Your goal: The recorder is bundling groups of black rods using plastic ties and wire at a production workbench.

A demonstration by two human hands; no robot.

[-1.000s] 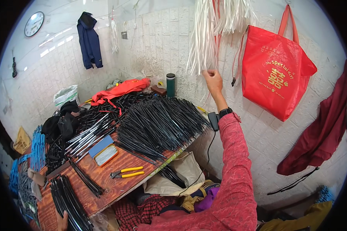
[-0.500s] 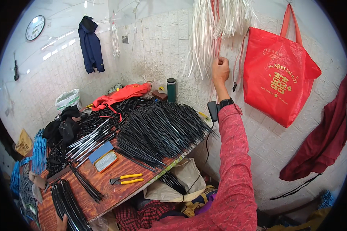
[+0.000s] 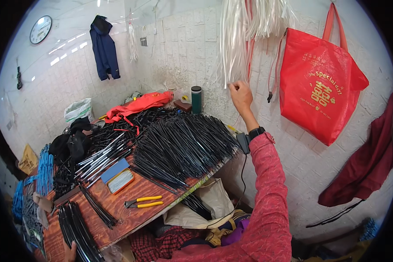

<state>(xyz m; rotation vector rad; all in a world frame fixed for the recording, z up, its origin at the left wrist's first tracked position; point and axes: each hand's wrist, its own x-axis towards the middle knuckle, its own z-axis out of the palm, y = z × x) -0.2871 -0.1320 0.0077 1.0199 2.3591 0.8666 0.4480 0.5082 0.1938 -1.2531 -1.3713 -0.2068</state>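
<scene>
A bunch of long white plastic strips [image 3: 236, 39] hangs on the tiled wall. My right hand [image 3: 241, 97], at the end of a red sleeve with a black wristwatch [image 3: 256, 132], is raised to the strips' lower ends, fingers pinched on a few of them. My left hand [image 3: 68, 252] shows only partly at the bottom left edge. It rests against a bundle of black ties [image 3: 76, 229] on the wooden table [image 3: 135, 198]; its grip is hidden. A large fanned heap of black cable ties [image 3: 183, 146] covers the table's middle.
Yellow-handled pliers [image 3: 143, 202] and a blue-edged flat box [image 3: 118, 178] lie near the table's front. A dark green flask [image 3: 196, 99] and red cloth [image 3: 139, 105] sit at the back. A red tote bag [image 3: 318, 87] hangs right of the strips. Bags and fabric are piled under the table.
My right hand rose along the strips, then came down slightly and closed on their lower ends. The left hand stayed by the black bundle.
</scene>
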